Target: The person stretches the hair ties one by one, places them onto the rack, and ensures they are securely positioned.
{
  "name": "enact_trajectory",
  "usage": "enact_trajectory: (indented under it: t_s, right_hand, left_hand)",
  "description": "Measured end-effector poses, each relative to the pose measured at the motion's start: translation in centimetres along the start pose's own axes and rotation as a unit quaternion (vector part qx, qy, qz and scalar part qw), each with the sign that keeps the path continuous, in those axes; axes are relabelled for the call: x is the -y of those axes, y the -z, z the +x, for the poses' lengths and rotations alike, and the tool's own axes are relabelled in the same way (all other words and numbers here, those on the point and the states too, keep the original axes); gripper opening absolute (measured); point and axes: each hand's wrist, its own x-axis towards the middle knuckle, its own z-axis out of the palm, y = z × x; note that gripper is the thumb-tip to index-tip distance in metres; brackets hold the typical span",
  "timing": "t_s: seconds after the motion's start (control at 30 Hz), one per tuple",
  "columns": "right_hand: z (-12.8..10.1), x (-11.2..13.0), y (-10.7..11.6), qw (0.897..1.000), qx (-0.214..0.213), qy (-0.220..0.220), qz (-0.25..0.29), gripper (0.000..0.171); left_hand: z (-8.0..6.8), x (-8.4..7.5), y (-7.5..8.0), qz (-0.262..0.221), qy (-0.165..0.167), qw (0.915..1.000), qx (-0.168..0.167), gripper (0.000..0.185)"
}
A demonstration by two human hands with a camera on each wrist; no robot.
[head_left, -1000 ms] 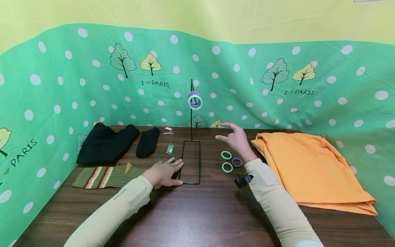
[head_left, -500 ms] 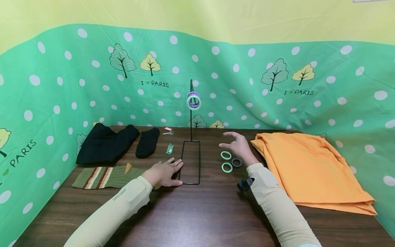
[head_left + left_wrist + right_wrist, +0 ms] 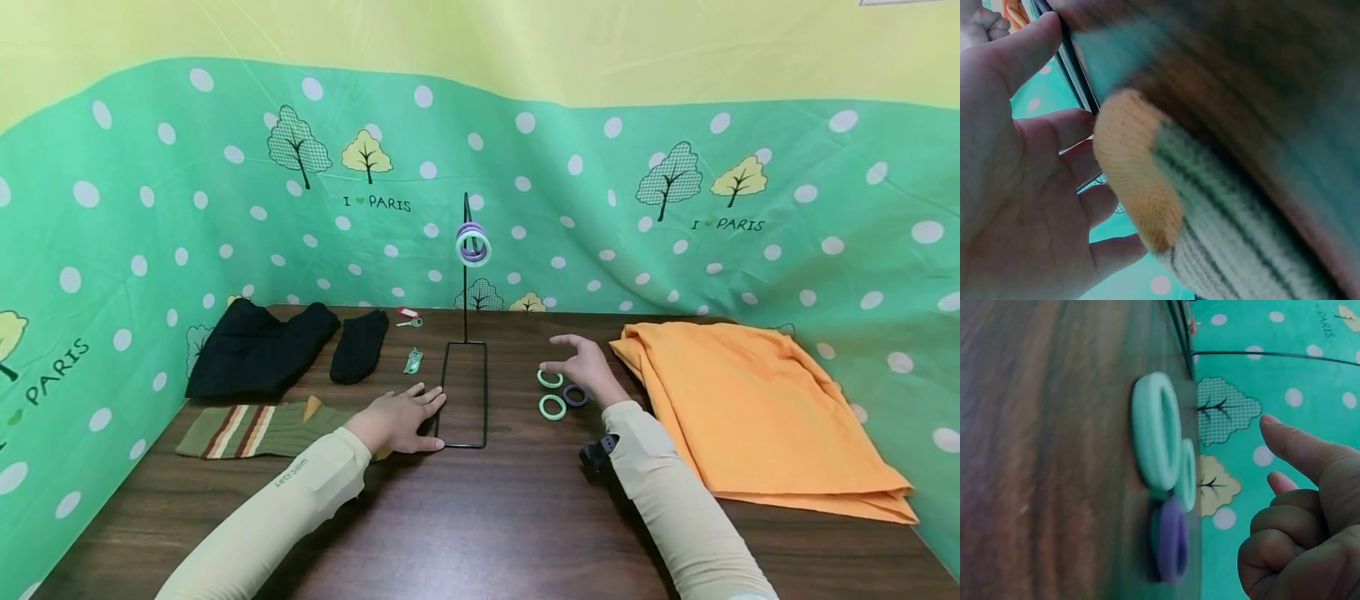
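Note:
My left hand (image 3: 396, 419) lies flat with straight fingers, its fingertips and thumb on the left bar of the black wire stand (image 3: 486, 400). From the stand's top arm hang several purple and light green rings (image 3: 474, 263). On the right, my right hand (image 3: 591, 368) is poised over a light green ring (image 3: 550, 386), partly hiding it. Its thumb and index finger are apart; the other fingers curl in, as the right wrist view shows. Beside that ring lie a second light green ring (image 3: 1141, 434) and a purple ring (image 3: 1166, 540).
An olive striped sock (image 3: 285, 421) lies by my left hand, with a black sock (image 3: 358, 348) and black cloth (image 3: 255, 354) behind it. Keys with a red tag (image 3: 408, 313) and a small green-tagged piece (image 3: 413, 360) are left of the stand. Orange folded cloth (image 3: 765, 417) covers the right side.
My right hand has come down and slightly to the right, from the air behind the loose rings to just over the far green one. My left hand stays on the stand.

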Motion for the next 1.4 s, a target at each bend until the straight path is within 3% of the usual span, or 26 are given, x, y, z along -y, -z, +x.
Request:
enact_trajectory:
  t_s: [0.5, 0.8, 0.97, 1.4]
  right_hand:
    - [0.4, -1.7, -0.5, 0.999, 0.044, -0.008, -0.030, 0.060]
    - [0.4, -1.8, -0.7, 0.996, 0.063, -0.043, -0.049, 0.055]
    - [0.6, -1.9, -0.8, 0.995, 0.058, -0.060, -0.059, 0.049]
    - [0.5, -1.7, -0.9, 0.994, 0.030, -0.049, -0.093, 0.028]
  left_hand:
    - [0.0, 0.0, 0.0, 0.000, 0.005, 1.0000, 0.006, 0.078]
    - [0.1, 0.0, 0.1, 0.000, 0.003, 1.0000, 0.008, 0.078]
    - [0.1, 0.0, 0.1, -0.001, 0.002, 1.0000, 0.007, 0.078]
    - [0.2, 0.0, -0.1, 0.003, 0.004, 1.0000, 0.006, 0.078]
